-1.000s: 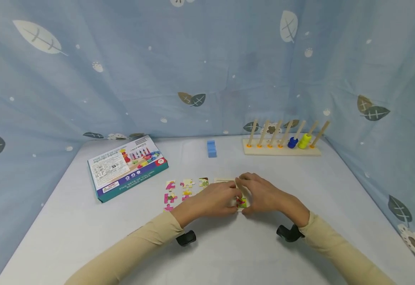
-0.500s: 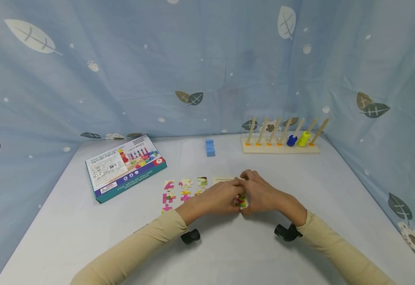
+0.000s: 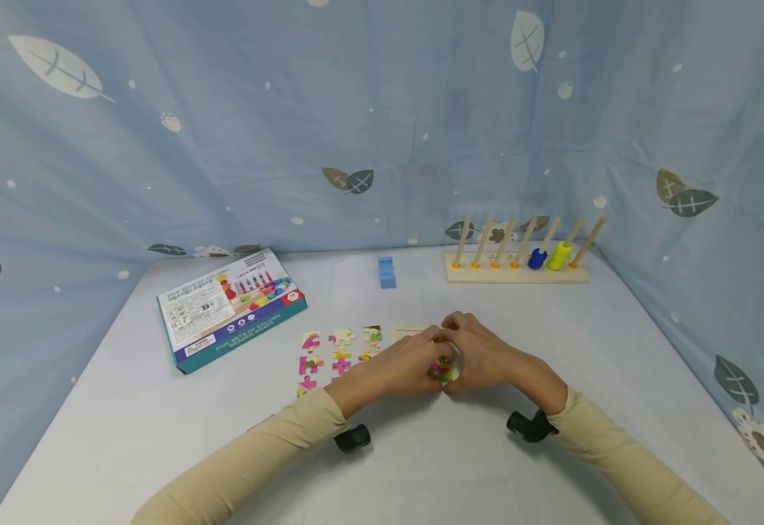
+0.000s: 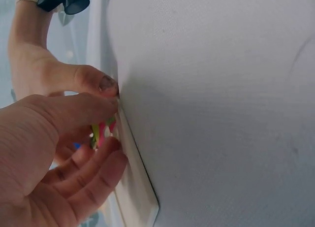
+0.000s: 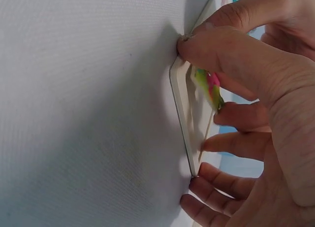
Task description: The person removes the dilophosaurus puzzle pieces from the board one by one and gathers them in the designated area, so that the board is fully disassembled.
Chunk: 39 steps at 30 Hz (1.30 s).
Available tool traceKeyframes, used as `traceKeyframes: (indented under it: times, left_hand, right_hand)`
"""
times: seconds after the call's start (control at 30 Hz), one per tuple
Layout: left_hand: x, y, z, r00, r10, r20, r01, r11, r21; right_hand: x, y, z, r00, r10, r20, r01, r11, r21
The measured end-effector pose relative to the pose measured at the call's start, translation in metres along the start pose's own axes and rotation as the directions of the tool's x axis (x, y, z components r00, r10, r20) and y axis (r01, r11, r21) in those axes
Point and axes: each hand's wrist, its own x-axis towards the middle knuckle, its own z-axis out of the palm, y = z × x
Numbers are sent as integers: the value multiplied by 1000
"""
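A pale wooden puzzle tray (image 3: 410, 331) lies on the table, mostly covered by both hands. Over its right part, a green, yellow and pink puzzle piece (image 5: 203, 84) is tilted up, one edge raised from the tray floor. My left hand (image 3: 408, 364) has its thumb and curled fingers around this piece, thumb tip at the tray's near edge. My right hand (image 3: 485, 357) spans the tray's right end, thumb at the near corner and fingertips on the far side. Its index fingertip meets the raised edge of the piece. The two thumbs nearly meet in the left wrist view.
Several loose puzzle pieces (image 3: 341, 355) lie in rows left of the tray, partly behind the left arm. A flat toy box (image 3: 231, 310) is at the back left. Behind the tray are a blue block (image 3: 387, 273) and a peg rack (image 3: 516, 274) with blue and yellow beads.
The hands have drawn slightly closer together over the tray. The piece between them shows more pink and has tilted. The head view has shifted slightly.
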Motion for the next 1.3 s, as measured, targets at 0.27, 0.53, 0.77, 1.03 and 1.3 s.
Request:
traceKeyframes:
  times: [0.27,0.53,0.77,1.03,1.3]
  left_hand:
    - [-3,-1,2,1000,1,-27,1,997,76]
    - [-9,-4,-3,995,-37,-88,49,988,146]
    - [-19,-12,-21,989,-97,-113,112,984,136]
    - [-42,-20,-35,973,-147,-178,164,983,83]
    - [-72,-25,-35,967,-185,-173,195,980,37]
  right_hand:
    - [1,-3,0,1000,5,12,-5,1000,-8]
    - [1,-3,-1,999,20,26,-19,999,-28]
    - [4,-6,-1,997,62,42,-60,997,-51]
    - [5,-6,-1,996,75,42,-72,995,-75]
    - [3,-7,-3,998,53,34,-51,996,-67]
